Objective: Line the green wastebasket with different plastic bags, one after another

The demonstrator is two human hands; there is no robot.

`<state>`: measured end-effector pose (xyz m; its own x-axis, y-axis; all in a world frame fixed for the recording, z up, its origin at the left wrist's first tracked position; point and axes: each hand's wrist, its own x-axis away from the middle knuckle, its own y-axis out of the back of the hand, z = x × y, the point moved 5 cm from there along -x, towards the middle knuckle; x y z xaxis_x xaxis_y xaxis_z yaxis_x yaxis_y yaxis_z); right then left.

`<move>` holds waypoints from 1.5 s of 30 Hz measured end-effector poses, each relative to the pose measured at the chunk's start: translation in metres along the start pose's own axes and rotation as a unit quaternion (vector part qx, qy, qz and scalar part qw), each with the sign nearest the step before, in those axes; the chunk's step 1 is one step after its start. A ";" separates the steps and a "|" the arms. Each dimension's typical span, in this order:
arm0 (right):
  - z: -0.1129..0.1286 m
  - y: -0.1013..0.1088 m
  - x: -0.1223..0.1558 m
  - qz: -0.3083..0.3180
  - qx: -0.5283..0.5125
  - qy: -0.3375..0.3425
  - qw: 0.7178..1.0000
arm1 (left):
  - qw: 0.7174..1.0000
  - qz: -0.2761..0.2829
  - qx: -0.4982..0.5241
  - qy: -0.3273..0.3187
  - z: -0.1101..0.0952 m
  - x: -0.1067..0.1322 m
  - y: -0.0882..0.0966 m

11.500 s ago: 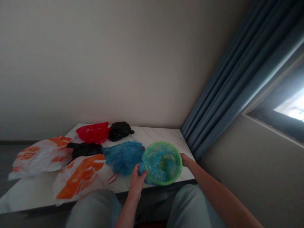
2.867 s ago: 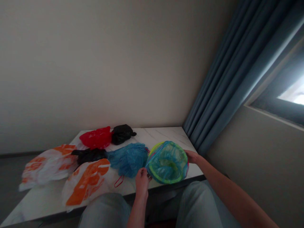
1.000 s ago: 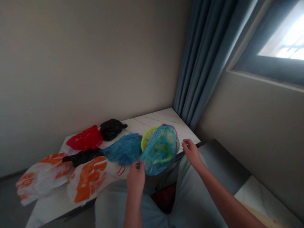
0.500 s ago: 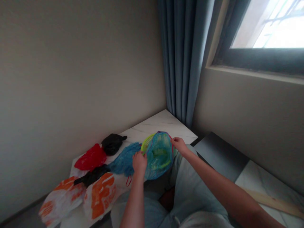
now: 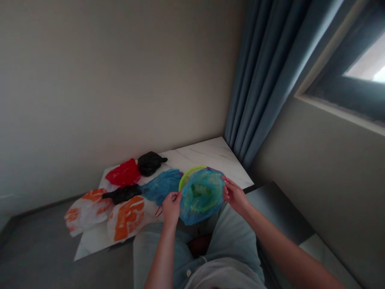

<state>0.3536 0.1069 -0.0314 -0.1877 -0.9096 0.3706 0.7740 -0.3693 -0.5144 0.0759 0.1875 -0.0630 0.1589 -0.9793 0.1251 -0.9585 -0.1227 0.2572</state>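
Observation:
A translucent blue plastic bag with a red drawstring edge is stretched between my hands. My left hand pinches its left rim, and my right hand grips the rim at the right. Through and behind the film shows a yellow-green mesh basket, with something green inside that I cannot make out. Part of the basket is covered by the bag. Just left of my left hand lies another crumpled blue bag, a red string loop hanging near it.
On the white marbled table lie a red bag, a black bag, a second black bag and white-and-orange bags. A blue curtain hangs in the corner. A dark panel is at the right.
The view has turned, shifting the curtain and window right. The blue bag's opening is lower and drawn more across the basket, with my hands spread slightly wider.

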 end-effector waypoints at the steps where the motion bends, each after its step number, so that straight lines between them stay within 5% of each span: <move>1: 0.002 0.002 -0.002 0.000 -0.001 -0.008 1.000 | 0.999 -0.007 0.028 0.021 0.002 0.003 0.004; 5: 0.010 0.016 -0.014 -0.016 0.005 -0.030 0.999 | 0.975 -0.037 0.186 0.117 0.006 0.014 0.013; 9: 0.010 0.034 -0.024 -0.020 0.062 -0.055 0.996 | 0.874 -0.043 0.431 0.221 0.000 0.018 0.013; 12: 0.009 0.048 -0.027 -0.055 0.081 -0.054 0.994 | 0.819 -0.048 0.535 0.203 -0.008 0.012 0.019; 16: 0.006 0.053 -0.027 -0.066 -0.001 -0.091 0.994 | 0.798 -0.049 0.572 0.182 -0.007 0.000 0.030; 20: 0.013 0.046 -0.020 -0.062 -0.069 -0.082 0.992 | 0.812 -0.053 0.553 0.178 0.001 -0.009 0.036; 26: 0.022 0.020 -0.004 -0.026 -0.255 0.028 0.966 | 0.819 -0.036 0.541 0.187 0.004 -0.008 0.033; 33: -0.002 0.001 -0.001 -0.086 -0.093 0.078 0.989 | 0.871 -0.003 0.463 0.166 0.006 -0.006 0.027; 37: 0.000 0.004 -0.001 -0.136 0.046 0.169 0.975 | 0.906 0.030 0.402 0.127 0.004 -0.006 0.021; 41: 0.012 0.016 -0.003 -0.215 0.027 0.274 0.937 | 0.933 0.007 0.347 0.101 0.005 -0.006 0.007; 45: 0.015 0.019 -0.014 -0.232 -0.047 0.294 0.926 | 0.936 0.002 0.332 0.114 0.006 0.003 -0.016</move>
<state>0.3798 0.1155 -0.0341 -0.8046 -0.5857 0.0978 0.4775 -0.7361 -0.4798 0.0901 0.1857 -0.0720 0.1281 -0.9293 0.3464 -0.8828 -0.2660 -0.3871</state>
